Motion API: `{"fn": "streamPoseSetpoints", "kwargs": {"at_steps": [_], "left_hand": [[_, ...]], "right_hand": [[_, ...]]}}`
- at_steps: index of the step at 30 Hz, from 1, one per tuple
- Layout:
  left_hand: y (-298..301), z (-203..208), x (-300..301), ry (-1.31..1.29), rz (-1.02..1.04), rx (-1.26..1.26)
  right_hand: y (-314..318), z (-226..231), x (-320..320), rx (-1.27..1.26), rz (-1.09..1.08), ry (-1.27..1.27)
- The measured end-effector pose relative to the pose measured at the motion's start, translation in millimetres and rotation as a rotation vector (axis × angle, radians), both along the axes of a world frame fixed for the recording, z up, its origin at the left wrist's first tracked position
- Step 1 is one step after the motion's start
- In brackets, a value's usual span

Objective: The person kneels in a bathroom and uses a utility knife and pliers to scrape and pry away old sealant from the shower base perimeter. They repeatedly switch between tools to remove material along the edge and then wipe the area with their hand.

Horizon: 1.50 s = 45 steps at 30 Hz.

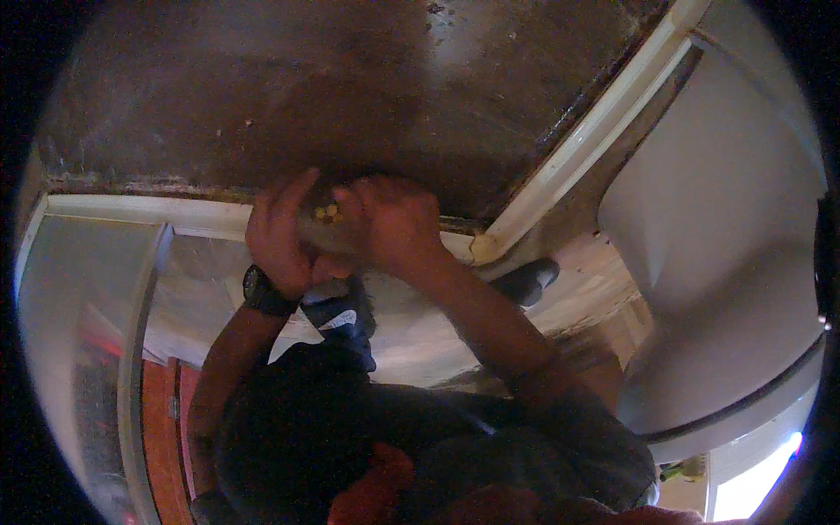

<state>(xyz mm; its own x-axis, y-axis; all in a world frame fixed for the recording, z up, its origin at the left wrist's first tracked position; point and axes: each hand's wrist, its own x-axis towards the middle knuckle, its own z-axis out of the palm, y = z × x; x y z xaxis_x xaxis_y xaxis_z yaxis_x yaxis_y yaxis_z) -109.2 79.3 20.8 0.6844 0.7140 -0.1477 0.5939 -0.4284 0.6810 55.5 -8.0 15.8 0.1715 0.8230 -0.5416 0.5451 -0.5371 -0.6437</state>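
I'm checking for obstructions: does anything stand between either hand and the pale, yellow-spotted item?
Nothing visible does: the left hand and right hand both appear to hold the pale, yellow-spotted item directly, though blur and shadow hide the exact contact.

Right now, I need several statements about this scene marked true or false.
1. The left hand and right hand are close together. True.
2. The dark wristwatch is on the right wrist. False: the wristwatch is on the left.
3. A blurred, yellow-spotted object shows between the hands. True.
4. The smooth, curved white fixture stands at far left. False: the fixture is at right.
5. A white strip borders the dark brown flat surface. True.
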Motion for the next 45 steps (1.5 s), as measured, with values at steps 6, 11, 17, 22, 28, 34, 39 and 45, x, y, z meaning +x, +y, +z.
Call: {"fn": "streamPoseSetpoints", "kwargs": {"at_steps": [6,11,17,22,28,34,39,45], "left_hand": [[0.4,-0.6,-2.0,-0.014,0.038,-0.056],[3.9,-5.9,-6.1,-0.144,0.028,-0.043],[7.0,-0.2,-0.7,-0.006,-0.019,0.004],[4.7,-4.1,0.7,-0.103,0.026,-0.021],[5.0,0.7,4.1,-0.025,-0.002,0.018],[7.8,0.1,8.2,0.006,0.029,0.012],[8.7,3.4,18.8,0.025,0.064,0.025],[3.3,2.4,20.7,0.054,0.043,0.043]], "right_hand": [[-4.1,12.8,4.1,0.078,-0.04,0.164],[-9.9,1.0,14.0,0.165,0.012,0.113],[-2.3,5.5,16.5,0.018,0.108,0.185],[-8.9,4.1,23.0,0.175,0.014,0.197],[11.9,11.9,55.9,-0.125,0.005,0.446],[16.5,7.6,101.2,-0.093,-0.201,0.668],[12.6,10.7,120.1,-0.003,-0.48,0.802],[-3.3,20.2,143.5,0.436,-1.009,1.031]]}}
